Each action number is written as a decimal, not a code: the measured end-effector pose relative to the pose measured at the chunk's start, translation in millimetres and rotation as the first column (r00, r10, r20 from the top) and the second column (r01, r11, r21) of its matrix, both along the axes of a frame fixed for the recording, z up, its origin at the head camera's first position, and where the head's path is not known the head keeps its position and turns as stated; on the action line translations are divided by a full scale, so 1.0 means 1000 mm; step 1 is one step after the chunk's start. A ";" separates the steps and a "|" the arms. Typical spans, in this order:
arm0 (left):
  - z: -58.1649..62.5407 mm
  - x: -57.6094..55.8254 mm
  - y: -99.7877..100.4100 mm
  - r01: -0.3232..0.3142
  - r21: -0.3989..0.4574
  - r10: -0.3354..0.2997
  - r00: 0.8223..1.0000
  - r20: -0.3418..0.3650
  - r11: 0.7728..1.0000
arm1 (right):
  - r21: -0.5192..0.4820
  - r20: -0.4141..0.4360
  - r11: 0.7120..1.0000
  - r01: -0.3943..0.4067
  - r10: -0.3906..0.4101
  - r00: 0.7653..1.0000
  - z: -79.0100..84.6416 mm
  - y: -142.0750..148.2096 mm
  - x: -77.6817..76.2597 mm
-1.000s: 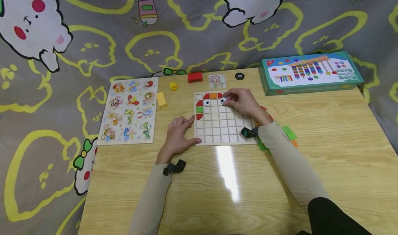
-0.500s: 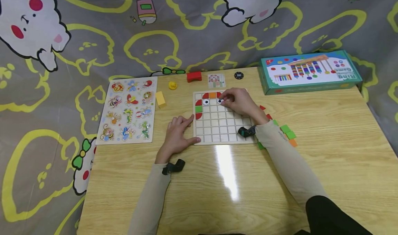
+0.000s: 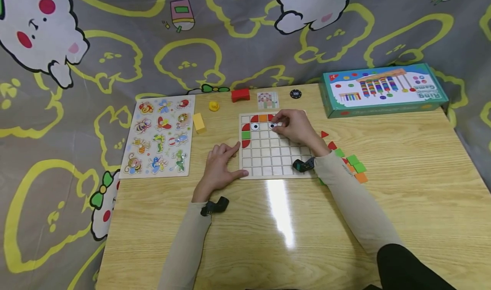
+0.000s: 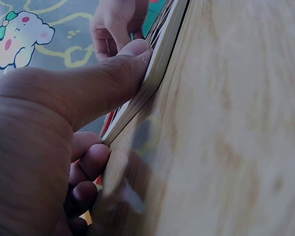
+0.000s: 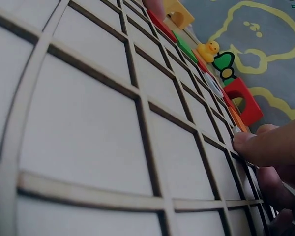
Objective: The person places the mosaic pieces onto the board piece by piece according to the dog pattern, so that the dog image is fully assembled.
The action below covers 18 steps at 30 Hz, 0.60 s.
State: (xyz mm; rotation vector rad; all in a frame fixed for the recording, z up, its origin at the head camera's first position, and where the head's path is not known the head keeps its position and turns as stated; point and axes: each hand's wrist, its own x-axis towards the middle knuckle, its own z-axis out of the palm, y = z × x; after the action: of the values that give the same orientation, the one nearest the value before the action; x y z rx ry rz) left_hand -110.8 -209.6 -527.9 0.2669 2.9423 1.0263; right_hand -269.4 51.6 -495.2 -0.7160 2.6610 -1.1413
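Note:
A square wooden grid board (image 3: 265,152) lies on the table. Along its upper left cells sit rounded red tiles (image 3: 246,144), a green tile (image 3: 246,134), an orange tile (image 3: 263,118) and a round white eye tile (image 3: 255,126). My right hand (image 3: 296,126) pinches a second eye tile (image 3: 272,125) between thumb and forefinger, at a second-row cell below the red tile; the fingers partly cover it. At the board's left side my left hand (image 3: 219,166) is spread, thumb against the lower corner and forefinger at the edge. In the left wrist view, the thumb (image 4: 132,51) presses the board's edge.
Loose coloured tiles (image 3: 353,159) lie right of the board, partly under the right forearm. An insect puzzle board (image 3: 145,166) and yellow block (image 3: 199,123) are left. Behind stand a toy duck (image 3: 214,106), red arch block (image 3: 240,95), picture card (image 3: 267,100), black chip (image 3: 295,94) and game box (image 3: 383,91).
My right hand has shifted the second eye tile slightly left and down over its cell. The left hand keeps its place at the board's edge.

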 end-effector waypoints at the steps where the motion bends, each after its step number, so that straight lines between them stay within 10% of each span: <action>1: 0.000 0.000 0.000 0.000 0.001 0.000 1.000 0.001 1.000 | 0.000 0.006 1.000 0.003 -0.003 1.000 0.000 0.000 0.000; 18: 0.000 0.000 0.000 0.001 -0.012 -0.001 1.000 0.002 1.000 | -0.067 -0.021 0.996 0.066 -0.067 0.998 0.021 0.056 0.008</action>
State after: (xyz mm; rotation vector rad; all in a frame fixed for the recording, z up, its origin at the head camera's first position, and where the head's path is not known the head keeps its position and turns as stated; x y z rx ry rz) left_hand -110.6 -209.9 -528.4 0.2662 2.9454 1.0081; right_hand -261.2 107.5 -474.7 -0.6598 2.6962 -1.2505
